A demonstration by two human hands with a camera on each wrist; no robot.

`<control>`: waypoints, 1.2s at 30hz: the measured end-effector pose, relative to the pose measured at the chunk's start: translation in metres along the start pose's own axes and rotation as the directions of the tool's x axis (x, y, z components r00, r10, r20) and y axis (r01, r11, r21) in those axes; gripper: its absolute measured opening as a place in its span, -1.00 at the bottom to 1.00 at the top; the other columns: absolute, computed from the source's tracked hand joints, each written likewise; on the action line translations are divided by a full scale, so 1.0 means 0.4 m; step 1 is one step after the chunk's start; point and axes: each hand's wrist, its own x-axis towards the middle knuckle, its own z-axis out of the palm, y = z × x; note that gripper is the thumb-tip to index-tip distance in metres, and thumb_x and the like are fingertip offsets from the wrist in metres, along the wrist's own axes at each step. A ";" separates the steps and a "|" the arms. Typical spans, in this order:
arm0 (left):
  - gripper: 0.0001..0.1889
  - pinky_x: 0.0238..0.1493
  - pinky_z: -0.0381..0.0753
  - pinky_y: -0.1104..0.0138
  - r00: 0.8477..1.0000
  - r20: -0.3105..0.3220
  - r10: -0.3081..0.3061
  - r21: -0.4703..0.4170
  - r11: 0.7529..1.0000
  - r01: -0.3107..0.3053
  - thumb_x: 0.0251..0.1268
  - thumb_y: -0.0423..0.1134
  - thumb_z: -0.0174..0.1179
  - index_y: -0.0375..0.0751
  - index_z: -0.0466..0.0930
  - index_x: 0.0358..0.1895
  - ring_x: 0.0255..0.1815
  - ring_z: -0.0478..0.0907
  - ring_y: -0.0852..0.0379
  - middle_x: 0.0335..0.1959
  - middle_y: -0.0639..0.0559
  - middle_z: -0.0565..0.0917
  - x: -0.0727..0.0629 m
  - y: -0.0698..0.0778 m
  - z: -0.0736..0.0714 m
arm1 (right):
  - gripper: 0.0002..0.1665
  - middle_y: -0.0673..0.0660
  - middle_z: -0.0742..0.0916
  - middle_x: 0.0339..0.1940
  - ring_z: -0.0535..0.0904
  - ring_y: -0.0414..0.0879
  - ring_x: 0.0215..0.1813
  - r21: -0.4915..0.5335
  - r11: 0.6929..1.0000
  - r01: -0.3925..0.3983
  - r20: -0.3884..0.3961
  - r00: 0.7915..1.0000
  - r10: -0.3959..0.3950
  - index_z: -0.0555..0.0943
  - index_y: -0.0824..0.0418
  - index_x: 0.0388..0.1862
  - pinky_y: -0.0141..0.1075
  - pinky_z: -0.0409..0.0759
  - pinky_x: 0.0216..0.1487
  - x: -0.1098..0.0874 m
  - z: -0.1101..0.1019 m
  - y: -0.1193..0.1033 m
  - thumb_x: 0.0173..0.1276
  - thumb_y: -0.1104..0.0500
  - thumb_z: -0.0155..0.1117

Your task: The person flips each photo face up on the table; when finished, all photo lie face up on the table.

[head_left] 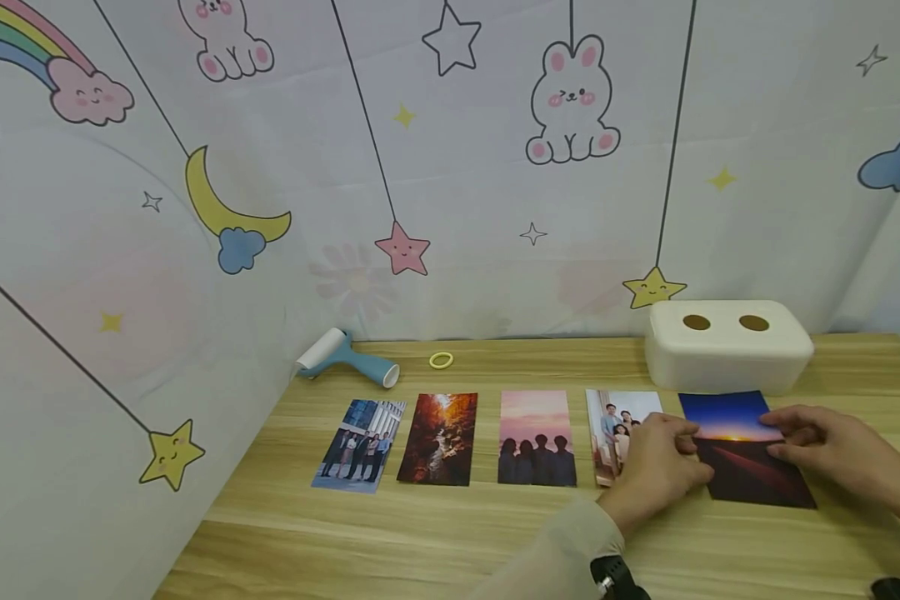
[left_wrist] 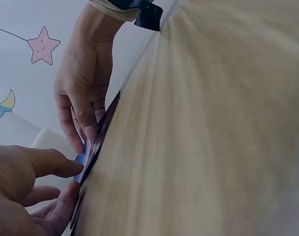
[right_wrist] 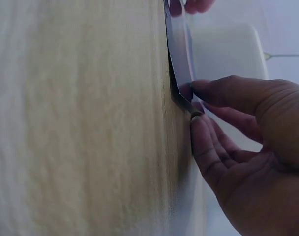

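A sunset photo print (head_left: 727,421), blue above and dark below, is held between the two hands at the right of the row. My left hand (head_left: 656,467) pinches its left edge between thumb and fingers. At the opposite edge, my right hand (head_left: 840,446) grips the print, thumb on its face and fingertips behind, as the right wrist view shows. Seen there, the print (right_wrist: 179,59) is bent up near that thumb. Just left lies a family photo (head_left: 606,425), partly covered by my left hand. In the left wrist view the print (left_wrist: 103,125) appears nearly edge-on.
Leftward lie a silhouette photo (head_left: 536,425), an autumn stream photo (head_left: 438,437) and a group photo (head_left: 360,446). Behind them are a blue-handled lint roller (head_left: 352,358) and a yellow ring (head_left: 441,361). A white box with two holes (head_left: 727,358) stands behind the sunset print, against the patterned curtain.
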 end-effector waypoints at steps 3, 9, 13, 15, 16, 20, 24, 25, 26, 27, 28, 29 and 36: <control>-0.49 -0.24 0.42 0.70 1.000 0.001 0.013 0.035 0.999 -0.013 -0.05 -0.40 0.66 -0.17 0.82 0.09 -0.30 0.50 0.55 -0.28 0.33 0.57 0.001 -0.001 0.001 | -0.59 0.28 0.79 -0.14 0.53 -0.45 -0.33 0.005 0.999 0.036 -0.022 0.999 -0.036 0.66 0.56 0.08 -0.38 0.58 -0.35 0.000 0.007 0.006 0.32 0.38 0.52; -0.49 -0.23 0.40 0.71 0.999 0.008 0.048 0.064 0.997 -0.048 -0.03 -0.39 0.65 -0.17 0.82 0.11 -0.30 0.51 0.57 -0.26 0.32 0.60 0.002 -0.006 0.000 | -0.61 0.34 0.78 -0.11 0.55 -0.45 -0.32 0.000 0.999 0.050 -0.008 0.999 -0.050 0.66 0.57 0.06 -0.37 0.61 -0.34 0.006 0.008 0.010 0.31 0.40 0.53; -0.50 -0.25 0.39 0.73 0.998 0.014 0.063 0.065 0.996 -0.064 -0.01 -0.39 0.64 -0.19 0.82 0.10 -0.30 0.50 0.58 -0.26 0.31 0.60 0.002 -0.011 0.000 | -0.59 0.42 0.77 -0.05 0.57 -0.44 -0.30 -0.008 1.000 0.029 0.032 0.999 -0.029 0.64 0.58 0.09 -0.35 0.64 -0.31 0.011 0.000 0.007 0.36 0.37 0.51; -0.51 -0.25 0.39 0.73 0.998 0.016 0.068 0.065 0.996 -0.068 -0.01 -0.38 0.63 -0.20 0.82 0.10 -0.30 0.50 0.58 -0.26 0.31 0.60 0.002 -0.011 -0.002 | -0.59 0.42 0.77 -0.05 0.56 -0.44 -0.29 -0.015 0.999 0.029 0.037 0.999 -0.028 0.64 0.58 0.09 -0.35 0.64 -0.31 0.012 -0.002 0.006 0.36 0.36 0.51; -0.51 -0.26 0.39 0.73 0.998 0.015 0.068 0.068 0.995 -0.069 -0.01 -0.38 0.63 -0.19 0.82 0.10 -0.30 0.50 0.58 -0.27 0.31 0.60 0.002 -0.011 -0.002 | -0.59 0.41 0.77 -0.06 0.55 -0.45 -0.29 -0.017 0.999 0.033 0.030 0.999 -0.033 0.65 0.58 0.08 -0.35 0.64 -0.31 0.012 -0.002 0.006 0.35 0.37 0.51; -0.52 -0.27 0.39 0.73 0.998 0.009 0.060 0.077 0.995 -0.060 -0.02 -0.35 0.64 -0.16 0.83 0.08 -0.32 0.50 0.58 -0.30 0.32 0.60 0.002 -0.006 -0.004 | -0.60 0.39 0.77 -0.10 0.54 -0.47 -0.29 -0.017 0.998 0.053 0.013 0.999 -0.053 0.66 0.58 0.04 -0.36 0.63 -0.32 0.013 -0.001 0.007 0.31 0.39 0.53; -0.52 -0.28 0.42 0.73 0.999 0.009 0.052 0.044 0.998 -0.053 0.00 -0.34 0.65 -0.14 0.83 0.09 -0.30 0.52 0.59 -0.25 0.32 0.60 0.000 -0.001 -0.007 | -0.58 0.39 0.77 -0.08 0.52 -0.50 -0.28 -0.020 0.999 0.027 0.014 1.000 -0.027 0.65 0.57 0.07 -0.37 0.62 -0.31 0.012 -0.004 0.010 0.34 0.33 0.53; -0.51 -0.29 0.44 0.72 0.999 0.011 0.052 0.019 0.998 -0.052 0.01 -0.35 0.65 -0.14 0.82 0.10 -0.30 0.53 0.58 -0.23 0.31 0.60 -0.002 0.000 -0.009 | -0.56 0.40 0.77 -0.07 0.52 -0.50 -0.28 -0.019 1.000 0.015 0.019 1.000 -0.014 0.64 0.58 0.09 -0.37 0.62 -0.30 0.012 -0.007 0.011 0.36 0.31 0.53; -0.51 -0.29 0.46 0.71 0.999 0.014 0.052 -0.009 0.999 -0.052 0.02 -0.36 0.65 -0.14 0.82 0.11 -0.29 0.55 0.57 -0.21 0.30 0.60 -0.003 0.001 -0.012 | -0.55 0.39 0.77 -0.06 0.53 -0.50 -0.27 -0.025 1.000 -0.003 0.020 1.000 0.004 0.64 0.56 0.11 -0.37 0.62 -0.30 0.010 -0.008 0.010 0.38 0.28 0.52; -0.51 -0.29 0.48 0.70 0.999 0.015 0.051 -0.040 0.998 -0.051 0.04 -0.36 0.64 -0.14 0.81 0.12 -0.28 0.56 0.56 -0.19 0.29 0.60 -0.004 0.002 -0.014 | -0.53 0.39 0.77 -0.05 0.55 -0.48 -0.26 -0.026 0.999 -0.020 0.027 0.999 0.021 0.64 0.56 0.13 -0.37 0.62 -0.29 0.009 -0.011 0.010 0.41 0.24 0.51; -0.51 -0.30 0.50 0.68 0.999 0.015 0.050 -0.075 0.996 -0.048 0.05 -0.38 0.63 -0.14 0.81 0.13 -0.27 0.58 0.55 -0.17 0.29 0.59 -0.005 0.003 -0.017 | -0.51 0.38 0.77 -0.05 0.58 -0.42 -0.25 -0.028 0.999 -0.036 0.031 0.999 0.037 0.64 0.55 0.15 -0.37 0.62 -0.30 0.008 -0.014 0.008 0.43 0.21 0.50; -0.51 -0.30 0.52 0.67 0.999 0.017 0.051 -0.114 0.992 -0.049 0.06 -0.40 0.62 -0.15 0.80 0.14 -0.26 0.60 0.53 -0.15 0.27 0.60 -0.006 0.005 -0.023 | -0.50 0.38 0.77 -0.05 0.62 -0.34 -0.23 -0.029 0.998 -0.050 0.034 0.998 0.050 0.63 0.55 0.16 -0.36 0.62 -0.30 0.007 -0.016 0.006 0.45 0.18 0.48; -0.55 -0.30 0.62 0.58 0.997 0.022 0.075 -0.263 0.962 -0.066 0.22 -0.38 0.54 -0.14 0.77 0.20 -0.15 0.69 0.43 0.01 0.28 0.63 -0.018 0.018 -0.100 | -0.45 0.37 0.77 -0.08 0.61 -0.35 -0.25 -0.024 0.994 -0.111 0.007 0.994 0.111 0.60 0.57 0.20 -0.35 0.61 -0.36 -0.001 -0.051 -0.018 0.56 0.08 0.39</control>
